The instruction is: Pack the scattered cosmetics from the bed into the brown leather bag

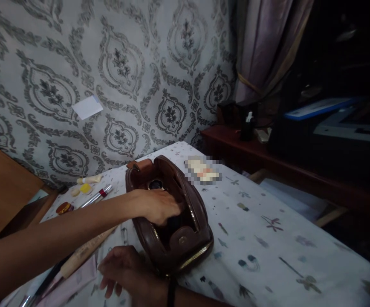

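A dark brown leather bag (200, 213) with gold zips lies unzipped on the patterned white cloth. My left hand (159, 207) reaches into it from the left, its fingers curled down around something dark and shadowed that I cannot make out. A round dark item (156, 184) shows inside, behind my left wrist. Below the bag's near left side, my right hand (124, 270) holds nothing, with its fingers apart and a black band on the wrist.
Left of the bag are a silver tube with a red band (97, 196), a small amber jar (64, 208), a cream tube (92, 179), a wooden brush (84, 251) and a pink packet (76, 279). A blurred item (203, 169) lies behind the bag; a dark red shelf (232, 147) stands right.
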Demonstrator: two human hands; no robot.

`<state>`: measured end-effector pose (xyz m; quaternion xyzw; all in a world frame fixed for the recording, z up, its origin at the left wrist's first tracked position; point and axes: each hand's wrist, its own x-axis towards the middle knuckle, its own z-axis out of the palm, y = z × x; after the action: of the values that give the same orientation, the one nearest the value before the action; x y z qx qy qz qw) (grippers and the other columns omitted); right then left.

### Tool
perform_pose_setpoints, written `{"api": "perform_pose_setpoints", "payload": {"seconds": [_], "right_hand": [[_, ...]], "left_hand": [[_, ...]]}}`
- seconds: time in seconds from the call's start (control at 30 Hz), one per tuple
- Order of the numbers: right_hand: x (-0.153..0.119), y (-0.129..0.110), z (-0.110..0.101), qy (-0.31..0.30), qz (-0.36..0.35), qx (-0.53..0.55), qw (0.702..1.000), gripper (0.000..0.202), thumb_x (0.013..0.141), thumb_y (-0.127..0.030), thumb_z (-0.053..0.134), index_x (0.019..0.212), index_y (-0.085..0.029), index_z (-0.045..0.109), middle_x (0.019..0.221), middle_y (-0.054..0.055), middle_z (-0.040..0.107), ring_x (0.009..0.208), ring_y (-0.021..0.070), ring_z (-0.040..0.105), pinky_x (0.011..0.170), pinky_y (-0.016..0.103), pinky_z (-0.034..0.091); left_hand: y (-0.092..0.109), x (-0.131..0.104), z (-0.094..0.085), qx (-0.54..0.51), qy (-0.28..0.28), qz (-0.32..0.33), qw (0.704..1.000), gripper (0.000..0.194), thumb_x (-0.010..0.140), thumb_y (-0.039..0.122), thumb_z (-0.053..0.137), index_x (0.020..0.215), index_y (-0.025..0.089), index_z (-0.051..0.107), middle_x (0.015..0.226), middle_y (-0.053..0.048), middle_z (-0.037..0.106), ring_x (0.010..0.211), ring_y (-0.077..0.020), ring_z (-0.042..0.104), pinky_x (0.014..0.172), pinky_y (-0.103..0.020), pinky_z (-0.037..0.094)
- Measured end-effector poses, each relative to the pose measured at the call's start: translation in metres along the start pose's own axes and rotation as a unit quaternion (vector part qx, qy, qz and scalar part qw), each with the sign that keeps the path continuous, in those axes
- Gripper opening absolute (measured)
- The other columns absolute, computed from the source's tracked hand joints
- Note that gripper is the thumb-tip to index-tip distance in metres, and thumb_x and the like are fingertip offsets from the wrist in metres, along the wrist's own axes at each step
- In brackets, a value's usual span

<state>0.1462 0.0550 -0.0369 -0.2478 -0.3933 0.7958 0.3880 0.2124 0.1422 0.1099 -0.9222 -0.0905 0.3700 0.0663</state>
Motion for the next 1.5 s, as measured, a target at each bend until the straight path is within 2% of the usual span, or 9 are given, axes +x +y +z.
{"api": "perform_pose_setpoints", "payload": {"seconds": [0.33, 0.5, 0.73, 0.83, 1.0, 1.1, 1.2, 1.3, 1.5], "right_hand": [[-0.005, -0.009, 0.001, -0.005, 0.016, -0.014, 1.000, 0.056, 0.055, -0.067, 0.074, 0.075, -0.020, 0.050, 0.058, -0.004, 0.058, 0.045, 0.0076, 0.051, 0.045, 0.022, 0.031], [-0.001, -0.008, 0.002, 0.009, 0.041, -0.033, 0.999, 0.050, 0.055, -0.061, 0.072, 0.073, -0.020, 0.051, 0.056, -0.003, 0.058, 0.041, 0.0079, 0.049, 0.042, 0.022, 0.029], [-0.001, -0.009, 0.003, 0.016, 0.035, -0.035, 0.999, 0.052, 0.054, -0.063, 0.072, 0.073, -0.019, 0.053, 0.056, -0.003, 0.058, 0.042, 0.0085, 0.050, 0.040, 0.022, 0.029], [-0.002, -0.009, 0.002, 0.005, 0.029, -0.030, 0.999, 0.056, 0.053, -0.066, 0.072, 0.075, -0.019, 0.052, 0.057, -0.003, 0.059, 0.042, 0.0081, 0.050, 0.041, 0.021, 0.029], [-0.009, -0.012, 0.002, 0.007, 0.011, -0.027, 1.000, 0.050, 0.061, -0.061, 0.072, 0.078, -0.017, 0.055, 0.063, -0.001, 0.062, 0.046, 0.0078, 0.052, 0.045, 0.022, 0.031], [-0.010, -0.010, 0.001, 0.000, 0.001, -0.024, 1.000, 0.046, 0.064, -0.057, 0.070, 0.080, -0.016, 0.057, 0.065, -0.001, 0.062, 0.049, 0.0079, 0.053, 0.048, 0.022, 0.032], [-0.009, -0.007, 0.001, 0.002, 0.012, -0.018, 1.000, 0.043, 0.065, -0.055, 0.070, 0.080, -0.017, 0.057, 0.064, -0.002, 0.062, 0.048, 0.0081, 0.052, 0.047, 0.022, 0.030], [-0.009, -0.007, 0.002, 0.014, 0.017, -0.013, 1.000, 0.041, 0.068, -0.054, 0.070, 0.081, -0.017, 0.057, 0.065, -0.002, 0.062, 0.048, 0.0078, 0.052, 0.049, 0.022, 0.030], [-0.009, -0.007, 0.001, -0.005, 0.020, -0.035, 0.999, 0.055, 0.063, -0.068, 0.070, 0.081, -0.018, 0.055, 0.065, -0.002, 0.060, 0.049, 0.0087, 0.051, 0.049, 0.023, 0.031]], "left_hand": [[-0.001, 0.006, 0.023, 0.020, 0.091, 0.052, 0.994, 0.009, 0.071, 0.010, 0.075, 0.075, 0.017, 0.072, 0.075, -0.007, 0.076, 0.069, -0.0215, 0.068, 0.050, -0.030, 0.040], [-0.002, 0.008, 0.029, -0.005, 0.138, 0.068, 0.988, 0.012, 0.069, 0.008, 0.074, 0.065, 0.019, 0.068, 0.069, -0.004, 0.074, 0.064, -0.0187, 0.065, 0.049, -0.029, 0.039], [-0.001, 0.008, 0.030, 0.022, 0.143, 0.050, 0.988, 0.013, 0.069, 0.009, 0.076, 0.063, 0.018, 0.068, 0.068, -0.004, 0.074, 0.065, -0.0188, 0.066, 0.049, -0.029, 0.037], [0.002, 0.006, 0.026, 0.030, 0.106, 0.034, 0.993, 0.010, 0.070, 0.010, 0.076, 0.068, 0.018, 0.070, 0.074, -0.005, 0.076, 0.070, -0.0194, 0.068, 0.051, -0.029, 0.038], [0.005, -0.001, 0.009, 0.002, 0.037, -0.001, 0.999, 0.013, 0.076, 0.013, 0.072, 0.089, 0.017, 0.073, 0.089, -0.008, 0.077, 0.081, -0.0217, 0.070, 0.059, -0.029, 0.043], [-0.004, -0.014, -0.006, -0.046, 0.053, -0.046, 0.996, 0.022, 0.077, 0.021, 0.074, 0.098, 0.016, 0.071, 0.102, -0.010, 0.075, 0.085, -0.0233, 0.069, 0.062, -0.029, 0.045], [-0.018, -0.039, -0.015, -0.098, 0.121, -0.095, 0.983, 0.022, 0.085, 0.031, 0.068, 0.100, 0.015, 0.068, 0.105, -0.009, 0.072, 0.092, -0.0230, 0.067, 0.071, -0.028, 0.047], [-0.025, -0.064, -0.006, -0.122, 0.249, -0.143, 0.950, 0.017, 0.095, 0.027, 0.055, 0.104, 0.018, 0.065, 0.104, -0.005, 0.070, 0.098, -0.0203, 0.064, 0.084, -0.028, 0.047], [0.003, -0.084, 0.057, -0.217, 0.524, -0.209, 0.797, 0.020, 0.099, 0.025, 0.046, 0.111, 0.020, 0.061, 0.110, -0.005, 0.068, 0.106, -0.0183, 0.061, 0.095, -0.031, 0.046]]}}
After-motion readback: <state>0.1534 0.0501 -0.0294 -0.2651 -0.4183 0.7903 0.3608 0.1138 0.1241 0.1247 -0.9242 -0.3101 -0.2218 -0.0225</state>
